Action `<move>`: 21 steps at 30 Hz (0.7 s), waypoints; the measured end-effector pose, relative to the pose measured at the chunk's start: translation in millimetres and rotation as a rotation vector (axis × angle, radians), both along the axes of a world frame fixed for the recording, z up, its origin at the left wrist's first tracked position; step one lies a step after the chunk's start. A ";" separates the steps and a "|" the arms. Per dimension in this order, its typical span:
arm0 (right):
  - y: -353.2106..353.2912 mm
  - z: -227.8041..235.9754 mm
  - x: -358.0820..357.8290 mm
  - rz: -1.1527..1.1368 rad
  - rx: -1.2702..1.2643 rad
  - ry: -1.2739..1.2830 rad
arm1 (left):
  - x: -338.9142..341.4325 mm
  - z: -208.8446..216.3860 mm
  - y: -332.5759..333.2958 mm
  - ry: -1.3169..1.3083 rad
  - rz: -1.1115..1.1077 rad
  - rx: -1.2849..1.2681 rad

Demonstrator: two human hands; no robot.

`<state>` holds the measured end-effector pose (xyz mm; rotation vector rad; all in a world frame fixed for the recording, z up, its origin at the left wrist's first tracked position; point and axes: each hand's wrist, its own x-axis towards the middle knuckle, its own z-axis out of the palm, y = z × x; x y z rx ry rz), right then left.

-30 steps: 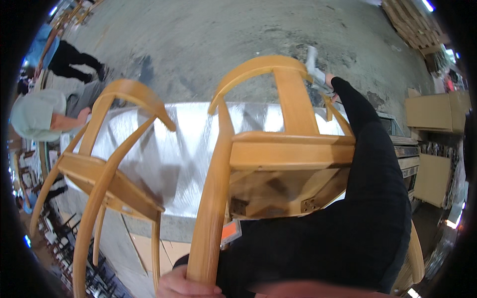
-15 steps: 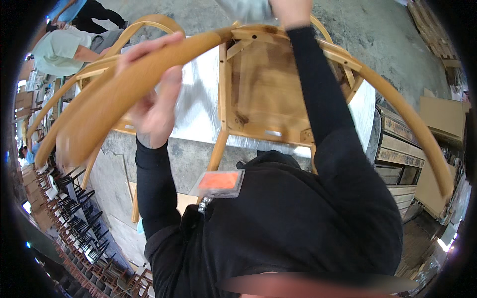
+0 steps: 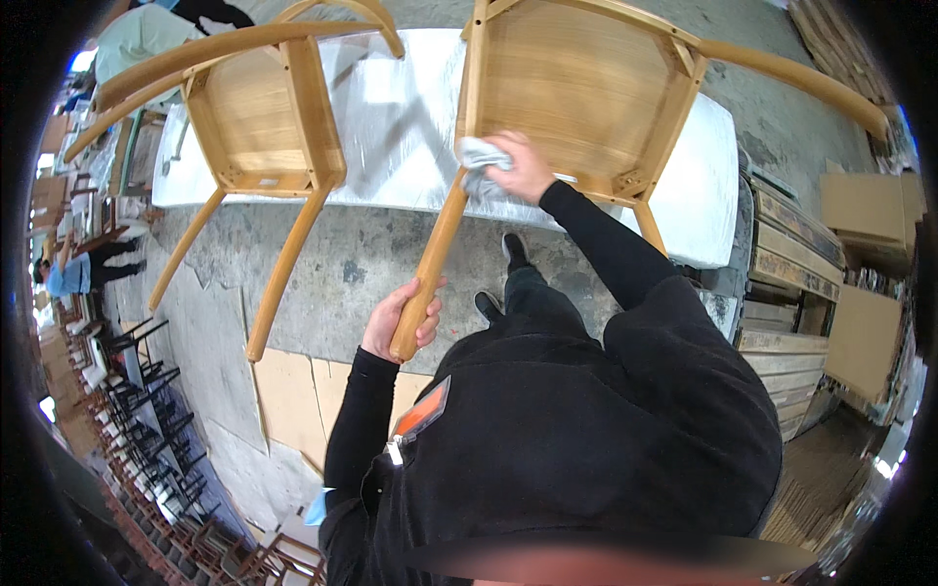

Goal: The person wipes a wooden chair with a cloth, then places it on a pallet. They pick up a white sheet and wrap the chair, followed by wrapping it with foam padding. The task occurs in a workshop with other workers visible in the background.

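Observation:
A light wooden chair (image 3: 576,88) lies tipped over on a plastic-wrapped white surface, with the underside of its seat in view. My left hand (image 3: 393,311) is wrapped round the near end of one chair leg (image 3: 442,239). Farther up, at the joint of that leg and the seat frame, my right hand (image 3: 524,168) grips a pale grey cloth (image 3: 481,156) and presses it against the wood. Part of the cloth is hidden under the fingers.
To the left, a second wooden chair (image 3: 249,117) lies on the same white wrapped surface (image 3: 391,127). Wooden pallets (image 3: 782,293) and cardboard boxes (image 3: 865,342) are stacked at right. Many chairs (image 3: 156,430) stand at far left, near a person in blue (image 3: 70,269).
My left hand has left a curved wooden piece at upper left and now holds the near leg. My right hand has come nearer with the cloth, from the top edge to the leg's joint.

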<state>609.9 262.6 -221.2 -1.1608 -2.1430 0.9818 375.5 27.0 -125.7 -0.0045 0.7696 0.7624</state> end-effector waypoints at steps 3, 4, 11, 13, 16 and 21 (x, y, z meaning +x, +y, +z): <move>-5.1 8.2 -34.0 0.210 0.209 -0.283 | 0.4 -10.9 2.7 -0.159 0.076 -0.048; -21.2 6.3 -56.3 0.257 0.107 -0.393 | 0.3 -13.5 1.8 -0.147 0.087 -0.062; -115.7 -8.6 -59.2 0.288 0.432 0.181 | -0.6 -10.6 -0.1 -0.090 0.097 -0.087; -70.0 -2.5 -14.9 0.181 0.435 -0.134 | -0.7 -5.7 2.7 -0.083 0.085 -0.077; -15.2 4.5 67.7 -0.206 0.397 -0.461 | 1.4 -0.4 4.2 -0.039 0.080 -0.097; -37.5 -29.7 47.1 -0.546 0.282 -0.779 | 6.5 -3.1 4.0 0.025 0.093 -0.142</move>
